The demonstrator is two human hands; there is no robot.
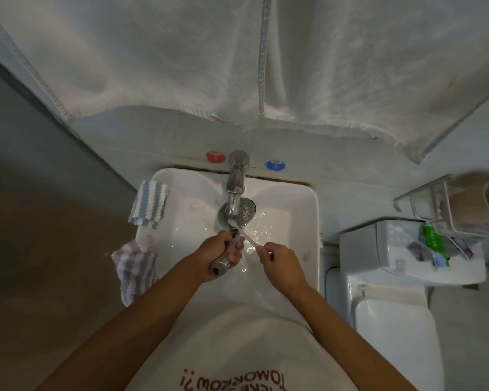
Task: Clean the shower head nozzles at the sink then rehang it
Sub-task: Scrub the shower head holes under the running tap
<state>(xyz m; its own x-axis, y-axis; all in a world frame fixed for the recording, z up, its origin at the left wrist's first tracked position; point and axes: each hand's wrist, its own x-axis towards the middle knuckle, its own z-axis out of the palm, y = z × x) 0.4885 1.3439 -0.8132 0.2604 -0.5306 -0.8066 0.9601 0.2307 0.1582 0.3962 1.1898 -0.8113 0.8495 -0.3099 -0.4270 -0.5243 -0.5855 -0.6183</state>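
Chrome on the shower head (239,211) looks wet and is judged slippery; the piece reads as rigid metal with some weight at the disc end. Left hand (219,255) is wrapped tight around its handle, with the open threaded end pointing back toward the person, which is the sound place to hold it. Right hand (277,261) is pinched closed on the tail of a toothbrush (244,232), a light, slightly springy tool. Its bristle end rests at the near rim of the nozzle face. The disc lies face up over the sink (302,210), directly under the tap (235,179), whose spout covers part of the nozzle plate. Whether water is running cannot be told, though the basin floor glistens.

Clearance is tight. The spout sits just above the disc, so lifting the head straight up risks a knock; drawing it back toward the body is judged safer. A blue striped cloth (150,204) lies on the left rim and a purple striped cloth (134,266) hangs over the near-left corner, both near the left forearm. A large towel (237,57) hangs above the tap. To the right, well apart, stand a toilet (390,311) and a wire rack (441,204).
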